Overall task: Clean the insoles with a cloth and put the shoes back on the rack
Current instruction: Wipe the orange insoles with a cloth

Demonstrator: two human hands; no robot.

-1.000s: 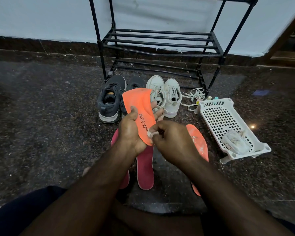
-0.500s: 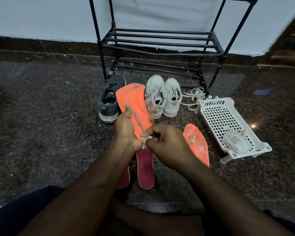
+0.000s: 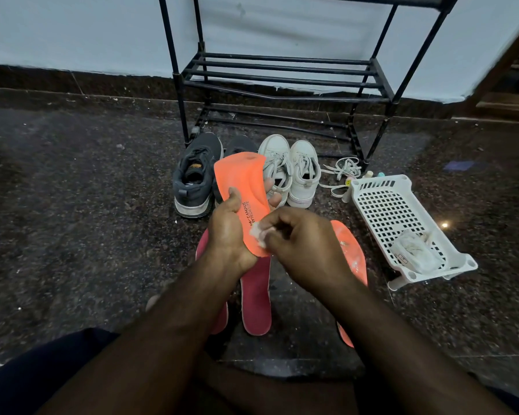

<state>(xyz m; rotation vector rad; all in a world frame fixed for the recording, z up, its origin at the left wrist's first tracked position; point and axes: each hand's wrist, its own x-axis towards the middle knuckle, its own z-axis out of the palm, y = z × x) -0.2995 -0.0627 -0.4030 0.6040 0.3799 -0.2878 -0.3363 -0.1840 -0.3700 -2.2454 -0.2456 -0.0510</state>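
**A:** What do I have nearest the camera?

**B:** From my remote seat I see the two forearms reaching out over dark trousers. The left hand [image 3: 226, 232] curls round the bright orange foam insole [image 3: 243, 199], thumb across its printed face, fingers behind it. The right hand [image 3: 303, 244] pinches a small crumpled white cloth [image 3: 257, 235] against that insole's lower end.

**A:** And on the floor?

**B:** I take the held insole as my landmark. Directly beneath it two flat pinkish-red insoles [image 3: 256, 298] lie side by side on the dark speckled stone floor [image 3: 72, 220]. To its right, partly under the right wrist, lies a second orange insole [image 3: 351, 253] flecked with white.

**A:** Farther out?

**B:** Right of it I see a white perforated plastic basket [image 3: 384, 205], tilted, with a clear wrapped packet [image 3: 414, 253] inside. Just behind the landmark stand the dark grey sneakers [image 3: 195, 175] and, beside them, the white lace-up sneakers [image 3: 291, 172]; loose white laces [image 3: 340, 172] lie right of those. Behind the shoes stands the black metal-bar shoe rack [image 3: 282, 76], against the pale wall [image 3: 72, 31].
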